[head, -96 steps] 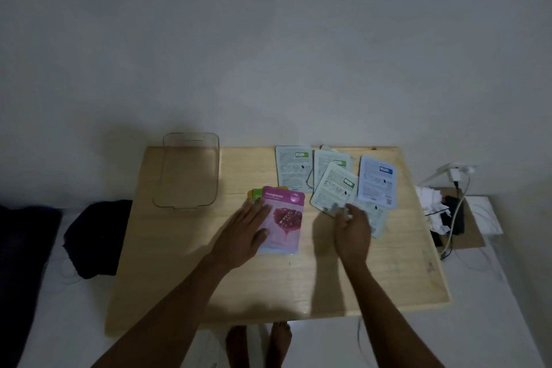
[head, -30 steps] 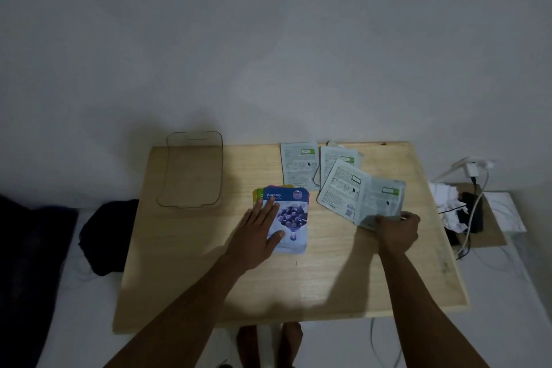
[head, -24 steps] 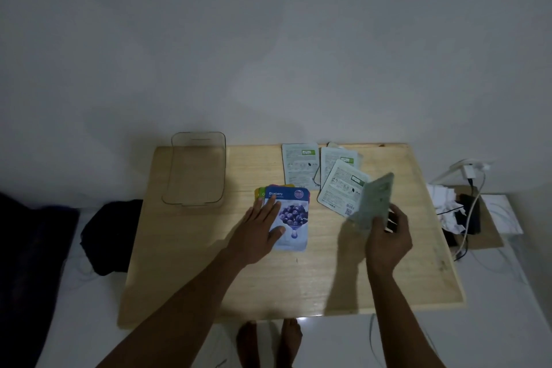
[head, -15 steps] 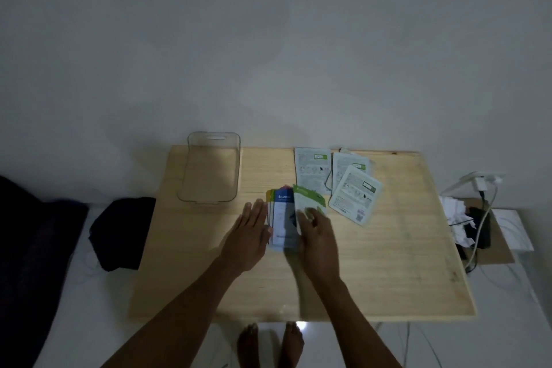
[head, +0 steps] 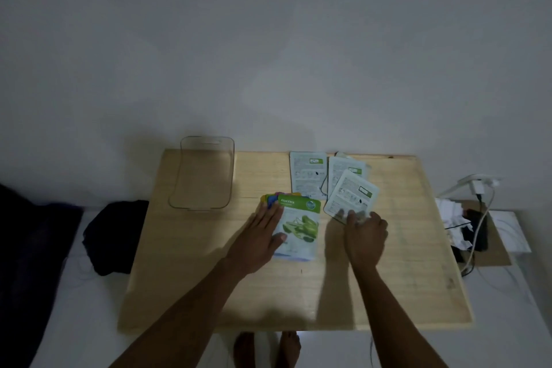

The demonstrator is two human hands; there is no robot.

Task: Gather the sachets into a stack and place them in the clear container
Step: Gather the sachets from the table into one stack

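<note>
On the wooden table (head: 388, 278), my left hand (head: 260, 236) lies flat on the left side of the sachet stack. A green aloe vera sachet (head: 301, 225) tops it, with coloured edges fanned out beneath. My right hand (head: 366, 233) has its fingertips closed on the near edge of a white face-down sachet (head: 354, 194), which still lies on the table. Two more white sachets (head: 307, 173) (head: 346, 169) lie behind it, near the far edge. The clear container (head: 203, 173) stands at the far left corner with nothing in it.
A dark cloth (head: 116, 236) lies on the white surface left of the table. To the right are crumpled white paper (head: 451, 218), a charger with cables (head: 478, 188) and a dark device. The wall stands right behind the table. Bare feet (head: 268, 349) show below its front edge.
My right hand laid the aloe vera sachet on the stack, over the blueberry one, then moved right to the nearest white sachet. My left hand stayed on the stack.
</note>
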